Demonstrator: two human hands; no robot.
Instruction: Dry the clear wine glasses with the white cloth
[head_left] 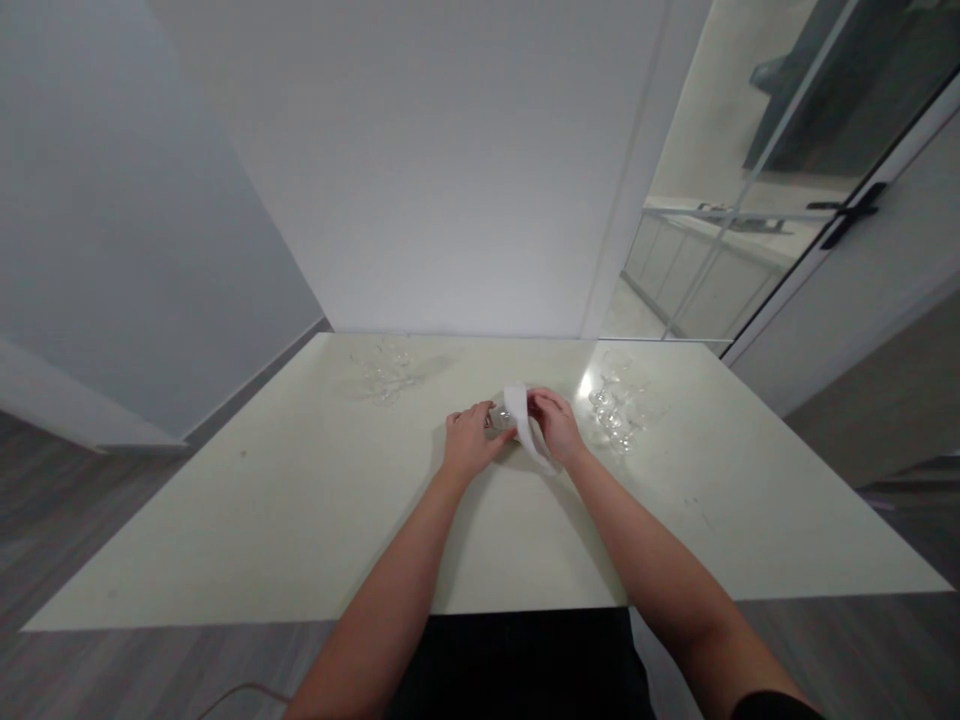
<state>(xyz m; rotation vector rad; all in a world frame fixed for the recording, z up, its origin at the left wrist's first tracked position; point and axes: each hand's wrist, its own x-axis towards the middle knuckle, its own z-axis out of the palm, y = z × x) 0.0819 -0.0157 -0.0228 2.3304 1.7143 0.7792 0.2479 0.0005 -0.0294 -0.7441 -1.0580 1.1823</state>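
Observation:
Over the middle of the white table, my left hand is closed around a clear glass, which lies tilted on its side. My right hand pinches a white cloth or paper against the right end of the glass. A strip of the white material hangs down toward the tabletop between my hands. That end of the glass is partly hidden by the white material and my right fingers, so I cannot tell its full shape.
The white table stands against a pale wall. Several clear glasses are grouped to the right of my hands. More clear glassware is at the back left. A glass-paned door with a black handle is at the right.

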